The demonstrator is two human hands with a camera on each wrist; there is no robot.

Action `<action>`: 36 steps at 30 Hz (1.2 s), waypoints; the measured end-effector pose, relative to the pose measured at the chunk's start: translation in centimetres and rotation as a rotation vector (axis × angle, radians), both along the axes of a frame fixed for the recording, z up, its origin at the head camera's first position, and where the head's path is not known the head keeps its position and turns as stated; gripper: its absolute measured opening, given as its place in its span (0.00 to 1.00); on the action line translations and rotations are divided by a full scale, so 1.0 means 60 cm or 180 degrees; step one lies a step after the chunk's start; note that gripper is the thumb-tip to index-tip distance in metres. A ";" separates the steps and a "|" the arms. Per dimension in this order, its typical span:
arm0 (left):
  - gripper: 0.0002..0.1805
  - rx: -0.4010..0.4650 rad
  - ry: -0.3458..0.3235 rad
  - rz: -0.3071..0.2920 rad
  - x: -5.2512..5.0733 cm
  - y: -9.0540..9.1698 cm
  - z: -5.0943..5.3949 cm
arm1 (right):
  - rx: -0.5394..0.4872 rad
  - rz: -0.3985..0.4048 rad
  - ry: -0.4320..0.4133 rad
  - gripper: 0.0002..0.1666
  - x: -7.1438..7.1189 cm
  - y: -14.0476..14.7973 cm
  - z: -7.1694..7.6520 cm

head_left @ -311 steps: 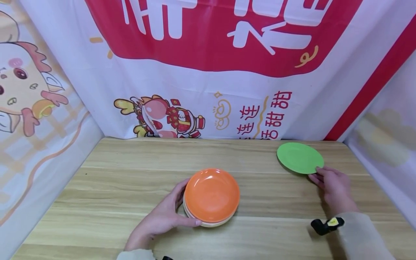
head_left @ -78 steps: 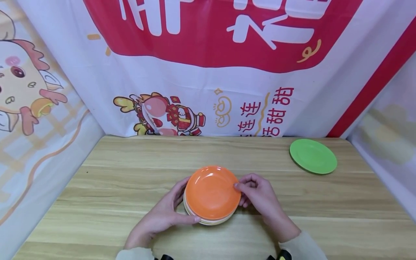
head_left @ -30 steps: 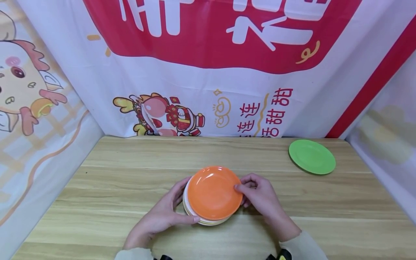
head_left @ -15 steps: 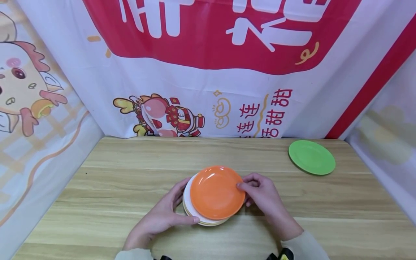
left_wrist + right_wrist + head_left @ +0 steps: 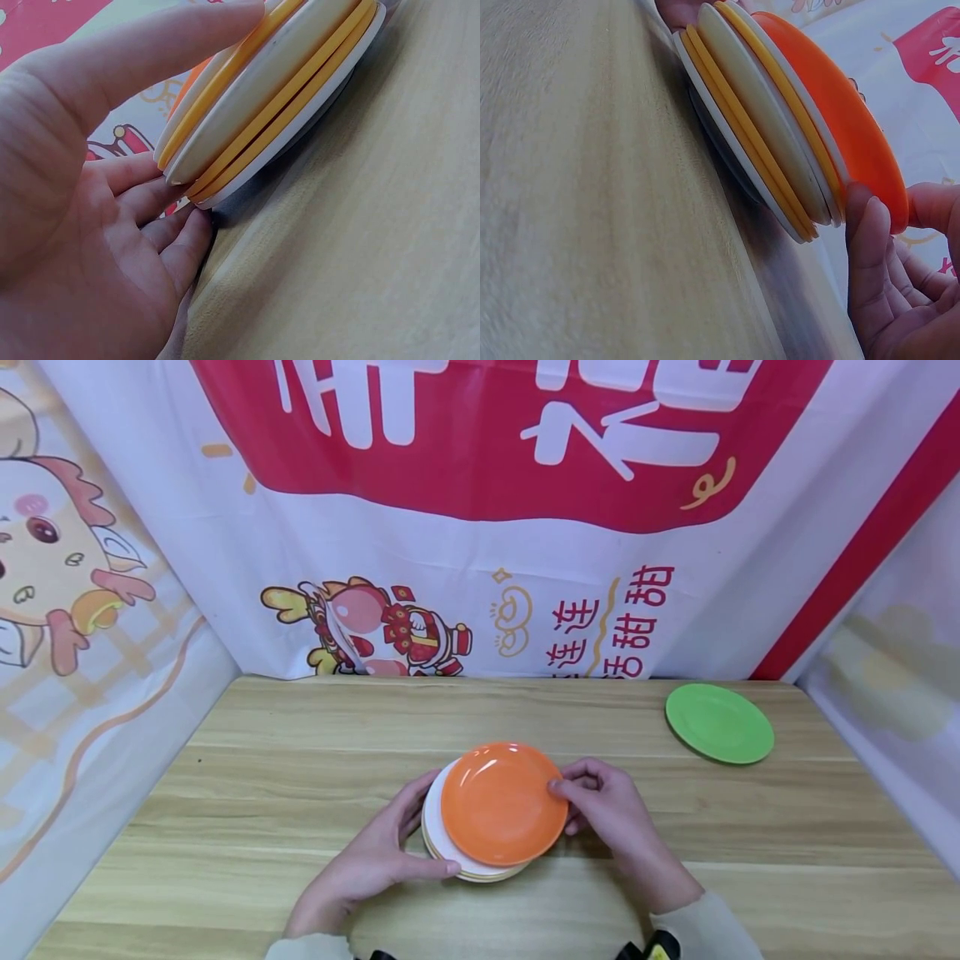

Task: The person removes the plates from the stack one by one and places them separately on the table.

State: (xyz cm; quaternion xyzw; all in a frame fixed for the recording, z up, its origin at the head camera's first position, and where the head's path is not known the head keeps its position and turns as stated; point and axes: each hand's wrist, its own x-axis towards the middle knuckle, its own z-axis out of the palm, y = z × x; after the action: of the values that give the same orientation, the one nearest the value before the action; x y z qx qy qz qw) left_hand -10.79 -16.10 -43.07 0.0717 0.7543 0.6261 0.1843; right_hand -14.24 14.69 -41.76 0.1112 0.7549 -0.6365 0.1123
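Note:
A stack of white and yellow plates [image 5: 437,824] stands on the table, with an orange plate [image 5: 504,804] on top, shifted right so that white shows at its left. My left hand [image 5: 375,857] grips the stack's left side, thumb on the near rim; in the left wrist view several rims [image 5: 277,97] lie between thumb and fingers. My right hand [image 5: 611,810] pinches the orange plate's right rim, thumb on top. In the right wrist view the orange plate [image 5: 840,105] tilts away from the plates below at that side.
A green plate [image 5: 720,723] lies at the table's back right. The wooden table [image 5: 300,735] meets a printed cloth [image 5: 465,552] along its back edge, and cloth walls rise at left and right.
The right hand has left the green plate at the back right and taken hold of the orange plate's rim. The orange plate has slid right on the stack, which the left hand still grips.

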 end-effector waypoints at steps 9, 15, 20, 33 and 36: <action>0.62 0.0019 0.0005 0.0010 0.000 0.000 0.000 | -0.0039 0.0006 0.0056 0.18 -0.001 0.001 0.002; 0.62 0.0039 0.0009 -0.0006 0.001 -0.001 -0.001 | -0.0019 0.0000 0.0044 0.18 0.000 0.001 0.003; 0.61 0.0039 0.0012 -0.0006 0.001 -0.001 -0.001 | -0.0022 0.0011 0.0042 0.17 0.000 0.001 0.006; 0.62 0.0057 0.0038 -0.0021 0.001 -0.001 -0.002 | -0.0055 0.0024 0.0024 0.16 0.000 0.005 0.010; 0.62 0.0053 0.0063 -0.0034 0.000 -0.002 -0.002 | -0.0062 0.0018 0.0018 0.16 0.000 0.005 0.011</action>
State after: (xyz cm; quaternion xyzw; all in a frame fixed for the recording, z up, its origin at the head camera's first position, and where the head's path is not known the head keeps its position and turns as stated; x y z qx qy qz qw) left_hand -10.76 -16.20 -43.22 0.0834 0.7504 0.6306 0.1796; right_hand -14.26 14.97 -41.11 0.1062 0.7493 -0.6439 0.1130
